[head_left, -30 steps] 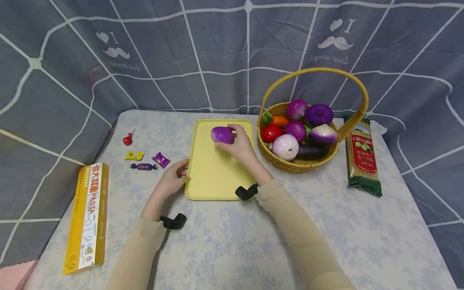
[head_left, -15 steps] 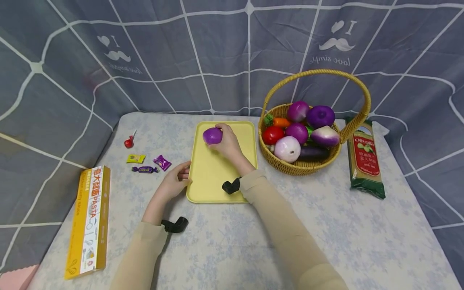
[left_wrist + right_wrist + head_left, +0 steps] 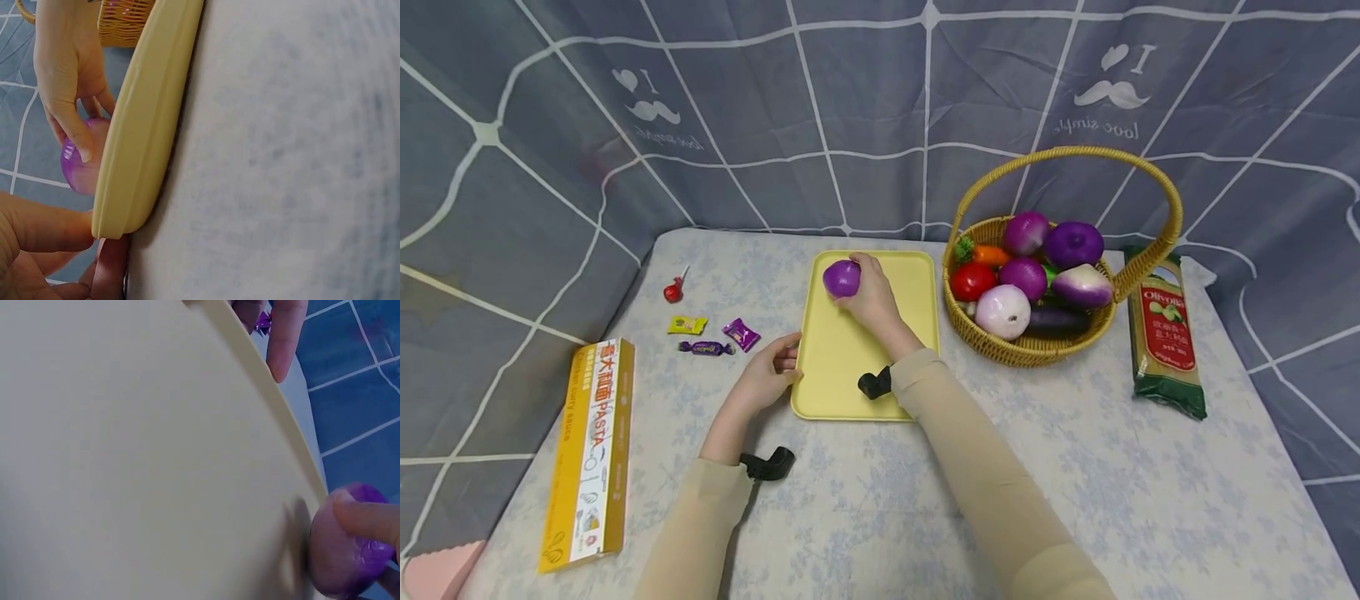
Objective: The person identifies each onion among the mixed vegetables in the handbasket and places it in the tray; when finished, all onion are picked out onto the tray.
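A purple onion (image 3: pixel 842 279) is held in my right hand (image 3: pixel 872 296) over the upper left part of a yellow tray (image 3: pixel 827 383). Thumb and fingers grip its sides; in the right wrist view the onion (image 3: pixel 347 550) is low by the tray's surface, with a shadow beside it. Whether it touches the tray I cannot tell. My left hand (image 3: pixel 767 373) holds the tray's left edge. In the left wrist view, the thumb of that hand (image 3: pixel 50 234) lies against the tray's rim and fingers reach under it.
Right of the tray stands a wicker basket (image 3: pixel 1026 354) of vegetables with a tall handle. A green pasta packet (image 3: pixel 1165 333) lies beyond it. Leftward lie a red lollipop (image 3: pixel 673 290), several wrapped candies (image 3: pixel 742 334) and a yellow pasta box (image 3: pixel 591 454).
My right hand has carried the onion leftward over the tray, mostly in the first half second. The left hand stays at the tray's edge. The whole view has shifted slightly.
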Action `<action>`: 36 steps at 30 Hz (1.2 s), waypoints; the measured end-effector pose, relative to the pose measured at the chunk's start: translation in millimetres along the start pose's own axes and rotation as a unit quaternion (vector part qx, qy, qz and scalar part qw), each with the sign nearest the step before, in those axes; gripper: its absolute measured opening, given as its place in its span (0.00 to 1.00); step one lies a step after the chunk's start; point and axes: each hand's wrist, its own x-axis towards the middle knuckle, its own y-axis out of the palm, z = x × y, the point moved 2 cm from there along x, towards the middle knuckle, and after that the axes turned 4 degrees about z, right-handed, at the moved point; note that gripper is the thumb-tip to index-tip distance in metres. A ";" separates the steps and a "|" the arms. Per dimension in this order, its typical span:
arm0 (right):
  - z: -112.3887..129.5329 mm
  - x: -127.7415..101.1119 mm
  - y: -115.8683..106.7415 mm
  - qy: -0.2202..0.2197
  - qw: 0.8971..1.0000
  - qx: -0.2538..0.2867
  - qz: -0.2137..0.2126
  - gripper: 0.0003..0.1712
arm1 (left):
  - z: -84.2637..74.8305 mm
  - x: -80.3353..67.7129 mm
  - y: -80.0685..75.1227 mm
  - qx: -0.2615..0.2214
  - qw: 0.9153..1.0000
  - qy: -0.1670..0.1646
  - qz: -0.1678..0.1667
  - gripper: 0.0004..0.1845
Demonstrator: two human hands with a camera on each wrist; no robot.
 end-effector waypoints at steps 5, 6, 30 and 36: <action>-3.2 -1.9 -0.9 0.009 1.000 0.011 0.014 0.49 | 0.2 0.7 -0.1 -0.001 1.000 0.002 -0.002 0.33; -3.4 -2.4 -1.2 0.012 1.000 0.015 0.016 0.49 | 0.8 0.9 -0.2 -0.002 1.000 0.000 -0.002 0.33; 14.5 -89.2 -90.9 -0.042 0.987 0.153 -0.016 0.19 | 0.6 1.7 0.6 -0.005 1.000 -0.001 0.005 0.33; 3.0 -115.4 -119.9 -0.047 0.983 0.172 -0.033 0.17 | -0.1 0.3 0.6 -0.010 1.000 -0.003 0.005 0.33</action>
